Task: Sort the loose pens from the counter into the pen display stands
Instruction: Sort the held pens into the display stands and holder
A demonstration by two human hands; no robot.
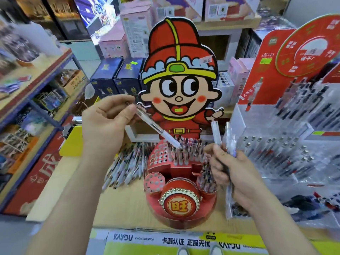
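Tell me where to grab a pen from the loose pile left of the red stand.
Pinch a top pen of the loose pile mid-barrel from above, probably: the pens lie flat and overlapping, so only their upper sides are free.

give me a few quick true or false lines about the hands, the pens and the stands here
1. The left hand holds one clear pen, tip down toward the red stand. True.
2. The right hand is empty. False: it grips a few pens, pointing upward.
3. The loose pens lie to the right of the red stand. False: they lie on its left.
4. The red stand has unfilled holes. True.
5. The clear stand holds no pens. False: rows of pens fill it.
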